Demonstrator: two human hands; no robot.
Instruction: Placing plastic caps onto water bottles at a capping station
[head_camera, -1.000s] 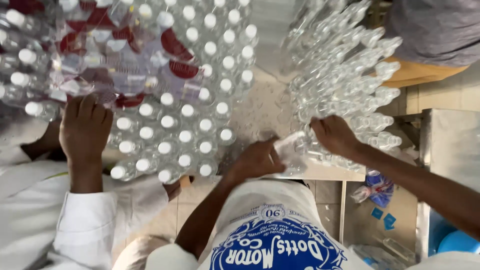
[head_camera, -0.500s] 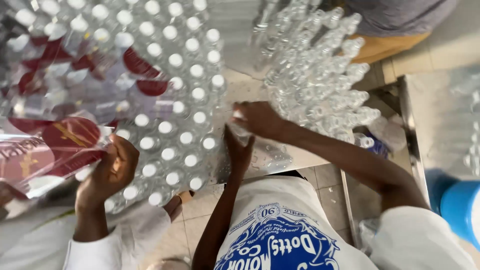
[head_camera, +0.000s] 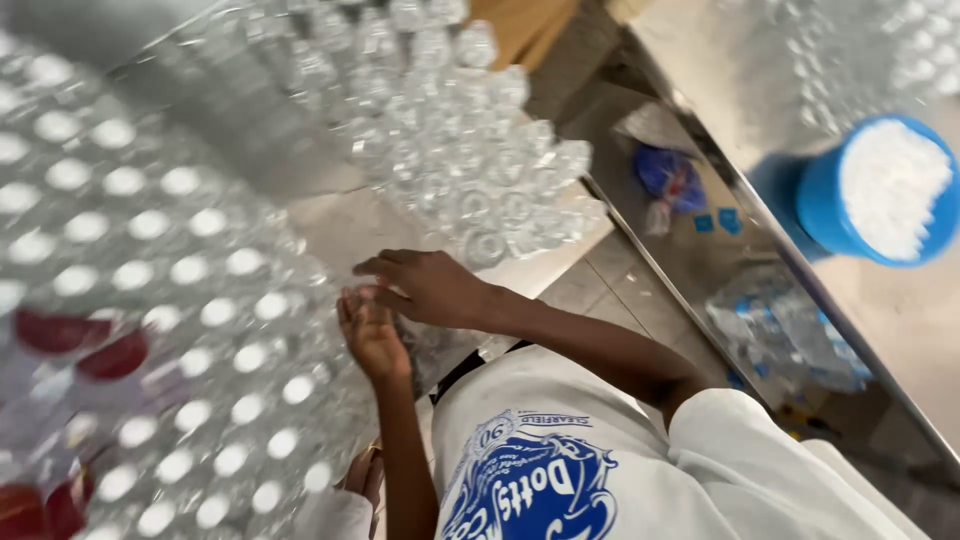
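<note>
One view only: head-worn cam, looking steeply down, almost straight over the wearer's own chest. White printed shirt front (head_camera: 540, 470) fills the bottom centre, so the lens sits just above and slightly ahead of the torso. Frame is rolled: the tiled floor and the long steel tabletop edge (head_camera: 760, 250) run diagonally from top centre to bottom right. Close range: capped clear plastic bottles (head_camera: 190, 290) at left sit near the lens and are blurred; uncapped clear bottles (head_camera: 470, 170) at upper centre are further off and sharper. Blue round tub of white caps (head_camera: 880, 190) marks the right edge. No second view, so no overlap.
</note>
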